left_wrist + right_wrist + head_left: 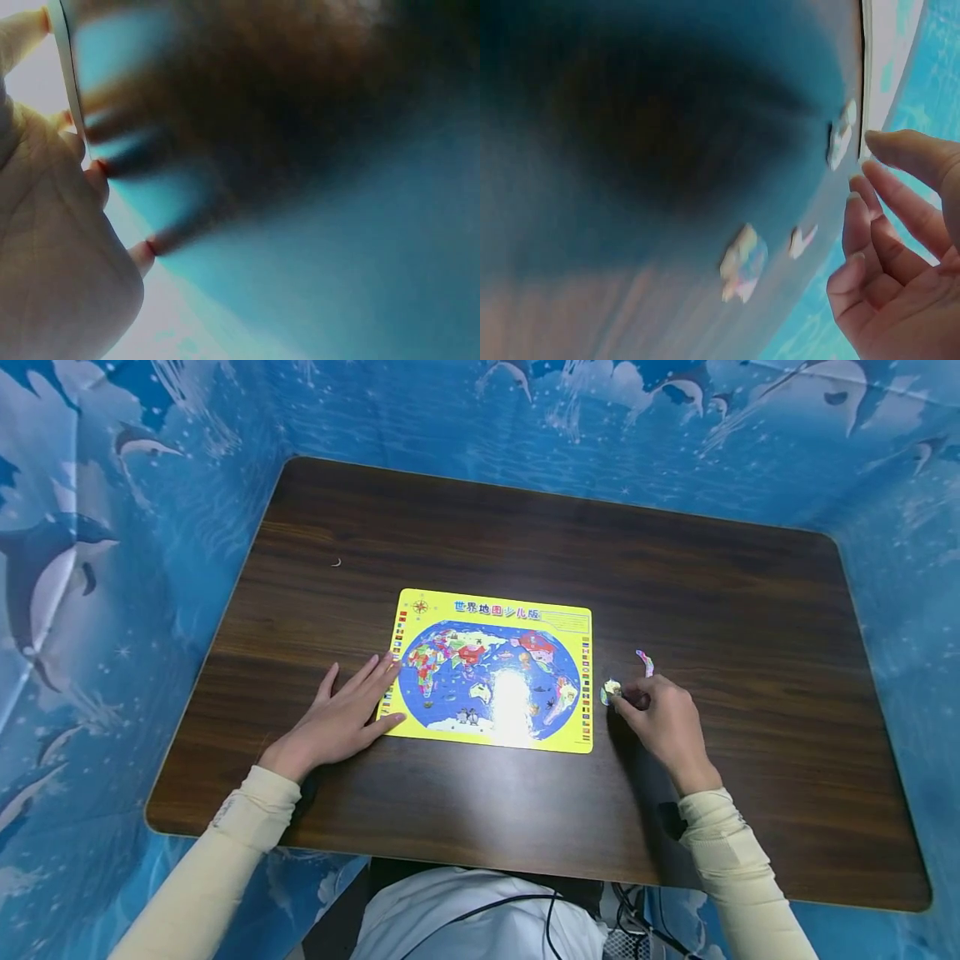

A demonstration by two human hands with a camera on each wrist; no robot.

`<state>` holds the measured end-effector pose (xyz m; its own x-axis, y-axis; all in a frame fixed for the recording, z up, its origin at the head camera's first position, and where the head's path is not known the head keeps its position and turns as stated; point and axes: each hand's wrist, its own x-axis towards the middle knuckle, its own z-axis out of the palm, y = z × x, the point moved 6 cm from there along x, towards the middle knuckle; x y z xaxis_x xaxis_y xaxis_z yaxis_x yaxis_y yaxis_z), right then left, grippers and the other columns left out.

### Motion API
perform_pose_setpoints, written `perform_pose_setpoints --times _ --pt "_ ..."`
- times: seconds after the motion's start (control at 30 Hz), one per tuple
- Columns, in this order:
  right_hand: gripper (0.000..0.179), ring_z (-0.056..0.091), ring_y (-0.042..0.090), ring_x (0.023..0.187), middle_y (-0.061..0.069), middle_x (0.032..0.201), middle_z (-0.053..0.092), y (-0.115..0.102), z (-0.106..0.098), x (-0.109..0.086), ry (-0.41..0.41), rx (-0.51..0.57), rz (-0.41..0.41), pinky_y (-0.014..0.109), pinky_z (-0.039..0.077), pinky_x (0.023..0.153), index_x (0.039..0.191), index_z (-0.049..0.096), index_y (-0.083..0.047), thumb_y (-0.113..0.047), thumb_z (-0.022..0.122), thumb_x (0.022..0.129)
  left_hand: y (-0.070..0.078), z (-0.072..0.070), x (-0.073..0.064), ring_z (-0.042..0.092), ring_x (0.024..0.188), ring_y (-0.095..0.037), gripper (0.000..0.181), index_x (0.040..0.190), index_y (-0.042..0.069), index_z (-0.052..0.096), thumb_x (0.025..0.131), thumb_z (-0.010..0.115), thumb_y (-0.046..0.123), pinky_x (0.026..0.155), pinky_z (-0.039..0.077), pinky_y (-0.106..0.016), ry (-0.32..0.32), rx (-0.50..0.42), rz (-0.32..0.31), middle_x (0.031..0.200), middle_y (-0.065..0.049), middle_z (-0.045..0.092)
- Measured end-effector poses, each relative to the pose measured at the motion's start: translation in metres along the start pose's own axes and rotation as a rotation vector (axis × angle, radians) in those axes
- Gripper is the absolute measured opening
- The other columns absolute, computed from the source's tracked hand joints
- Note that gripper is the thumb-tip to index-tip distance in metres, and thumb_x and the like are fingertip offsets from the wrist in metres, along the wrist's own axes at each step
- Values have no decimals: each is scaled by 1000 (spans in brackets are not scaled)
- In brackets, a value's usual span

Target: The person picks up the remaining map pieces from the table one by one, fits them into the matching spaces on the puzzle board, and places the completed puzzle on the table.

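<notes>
A yellow world map puzzle board (491, 601) lies flat near the middle of the table, glare whitening part of its blue oval. At its left border rests my left hand (333, 718), fingers straight and spread, with fingertips and thumb tip over the edge. My right hand (667, 727) is low at the board's right side, fingers loosely bent. Its thumb and forefinger tips, a gap between them, are right at a small puzzle piece (840, 139). Two more pieces lie by that hand: a pale, multicoloured one (744, 262) and a small one (802, 241). A slim purplish piece (646, 662) shows beyond the knuckles.
The dark wooden table (525, 535) has rounded corners and is enclosed by blue dolphin-print sheets (420, 418). Toward the far left lies a tiny pale curved scrap (336, 562). Black cables (517, 900) hang over the person's lap at the front edge.
</notes>
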<state>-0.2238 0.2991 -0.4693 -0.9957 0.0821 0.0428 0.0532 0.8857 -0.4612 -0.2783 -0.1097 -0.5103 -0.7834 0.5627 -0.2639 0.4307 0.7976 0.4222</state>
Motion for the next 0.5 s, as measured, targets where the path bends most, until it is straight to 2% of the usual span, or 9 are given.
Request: perform_pose_setpoints --times 0.17,0.5 --pt "23 55 24 69 14 83 65 -7 12 0 -13 -32 -19 36 46 57 95 74 1 -18 78 83 -2 2 0 2 149 -24 81 157 19 11 96 49 54 111 -9 -63 8 -1 -3 163 -2 6" --pt "15 57 25 68 17 87 70 -10 18 4 -77 38 75 36 46 60 95 73 2 -10 73 86 -3 3 2 -1 149 -23 81 157 20 8 96 47 55 111 -10 -64 -19 13 -7 163 0 1"
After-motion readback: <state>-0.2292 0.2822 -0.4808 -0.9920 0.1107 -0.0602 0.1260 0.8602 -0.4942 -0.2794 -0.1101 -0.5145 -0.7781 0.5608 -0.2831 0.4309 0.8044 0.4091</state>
